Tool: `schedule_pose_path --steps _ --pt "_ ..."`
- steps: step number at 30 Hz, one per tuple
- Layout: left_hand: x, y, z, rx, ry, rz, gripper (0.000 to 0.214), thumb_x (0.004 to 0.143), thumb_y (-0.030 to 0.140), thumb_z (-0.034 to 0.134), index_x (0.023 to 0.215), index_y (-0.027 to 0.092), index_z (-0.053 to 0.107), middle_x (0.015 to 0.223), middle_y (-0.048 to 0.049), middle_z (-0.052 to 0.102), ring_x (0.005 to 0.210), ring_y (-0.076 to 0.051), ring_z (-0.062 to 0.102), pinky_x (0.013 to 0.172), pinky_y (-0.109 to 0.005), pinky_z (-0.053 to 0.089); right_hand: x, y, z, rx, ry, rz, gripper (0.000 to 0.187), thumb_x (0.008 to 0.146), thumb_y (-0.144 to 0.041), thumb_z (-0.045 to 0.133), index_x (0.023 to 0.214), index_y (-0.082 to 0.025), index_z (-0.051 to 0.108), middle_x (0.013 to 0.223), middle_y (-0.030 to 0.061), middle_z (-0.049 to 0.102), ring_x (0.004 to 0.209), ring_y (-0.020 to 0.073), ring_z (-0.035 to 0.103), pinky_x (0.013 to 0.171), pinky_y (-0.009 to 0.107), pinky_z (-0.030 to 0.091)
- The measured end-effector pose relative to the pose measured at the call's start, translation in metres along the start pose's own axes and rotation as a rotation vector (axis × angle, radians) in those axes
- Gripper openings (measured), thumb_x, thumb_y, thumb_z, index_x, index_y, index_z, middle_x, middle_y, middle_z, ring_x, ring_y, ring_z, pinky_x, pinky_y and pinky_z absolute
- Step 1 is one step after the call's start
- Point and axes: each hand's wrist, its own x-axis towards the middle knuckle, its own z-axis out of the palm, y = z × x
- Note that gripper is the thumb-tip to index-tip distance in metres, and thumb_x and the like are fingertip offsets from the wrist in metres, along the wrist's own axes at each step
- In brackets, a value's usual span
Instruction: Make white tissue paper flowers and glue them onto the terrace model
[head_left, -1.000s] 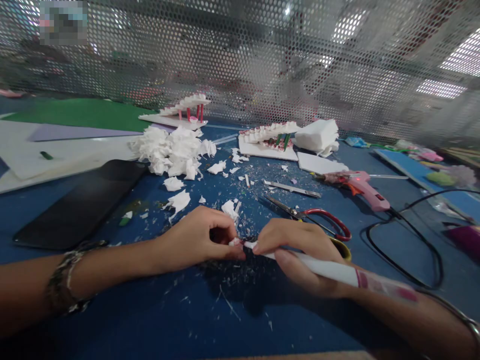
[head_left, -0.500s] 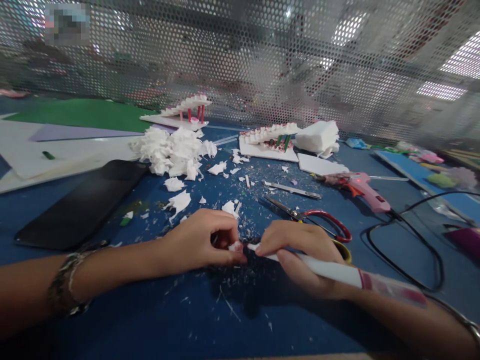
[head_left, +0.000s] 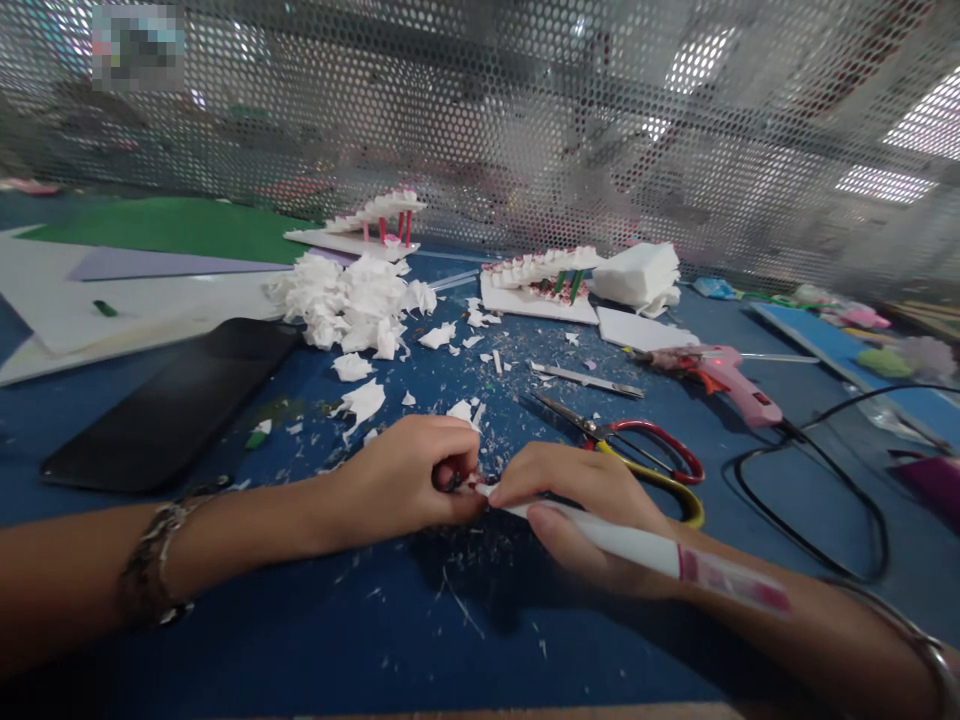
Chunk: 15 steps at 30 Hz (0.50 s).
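Note:
My left hand (head_left: 405,478) is curled in a pinch on a small white and pink scrap that is mostly hidden by the fingers. My right hand (head_left: 581,500) grips a white marker pen (head_left: 645,550) with a pink band, its tip touching the scrap between my two hands. Both hands rest low on the blue table (head_left: 300,620), which is strewn with white shavings.
Red-handled scissors (head_left: 637,455) lie just behind my right hand. A pink glue gun (head_left: 724,380) with a black cord (head_left: 825,480) lies to the right. A black phone (head_left: 172,405), a heap of white paper bits (head_left: 345,300), two small foam models (head_left: 536,280) and a perforated metal screen (head_left: 525,120) stand behind.
Both hands have drawn slightly left and closer together. The pen's tip now meets the left fingers, hiding the scrap more.

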Motion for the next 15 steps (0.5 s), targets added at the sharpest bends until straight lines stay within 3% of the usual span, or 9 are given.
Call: schedule_pose_path --steps 15 --pt "0.0005 0.0022 0.0016 -0.066 -0.004 -0.046 0.017 0.062 0.009 0.056 0.052 0.015 0.043 0.05 0.0083 0.038 0.044 -0.004 0.037 0.044 -0.015 0.027 -0.0001 0.0008 0.0008 -0.027 0.005 -0.058 0.022 0.074 -0.007 0.036 0.081 -0.014 0.055 0.069 0.0046 0.062 0.066 0.0094 0.057 0.058 0.021 0.048"
